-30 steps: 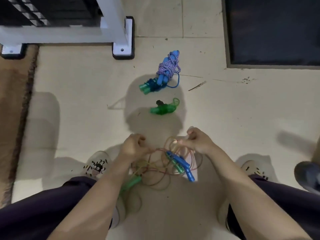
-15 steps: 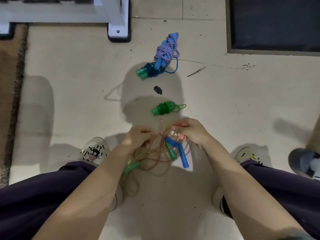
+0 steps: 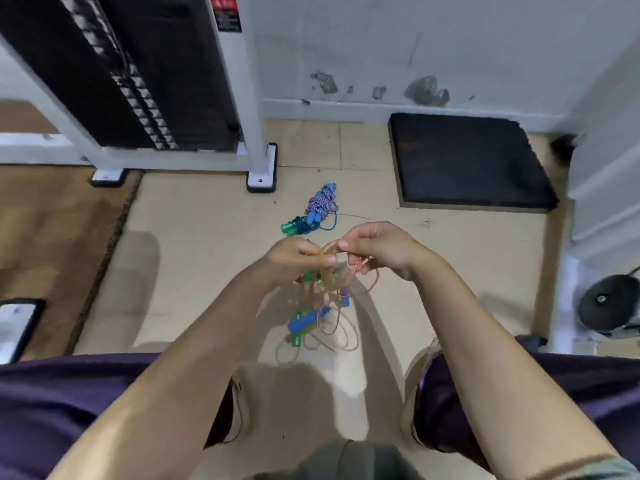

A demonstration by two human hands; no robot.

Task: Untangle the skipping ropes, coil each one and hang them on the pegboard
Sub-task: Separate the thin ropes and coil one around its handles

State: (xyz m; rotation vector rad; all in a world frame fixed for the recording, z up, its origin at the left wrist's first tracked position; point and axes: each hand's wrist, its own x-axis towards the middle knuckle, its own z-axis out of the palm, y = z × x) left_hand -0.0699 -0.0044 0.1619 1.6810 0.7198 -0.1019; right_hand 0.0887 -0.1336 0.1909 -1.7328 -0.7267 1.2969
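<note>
Both hands work at chest height over the floor: the left hand (image 3: 298, 256) and the right hand (image 3: 377, 245) each have their fingers curled, pinching thin amber cord at the top of the tangled ropes (image 3: 322, 306), whose blue and green handles dangle below. A coiled blue rope bundle (image 3: 317, 211) lies on the floor beyond, near the white frame foot (image 3: 261, 178). Pulling the pinched strands apart too hard would likely cinch the knot tighter, and the swinging handles could snag other loops.

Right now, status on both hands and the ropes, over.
Left hand and right hand both pinch the tangled translucent orange ropes, lifted, handles dangling. Wound blue-and-white braided rope on floor beyond. Nothing obstructing.
</note>
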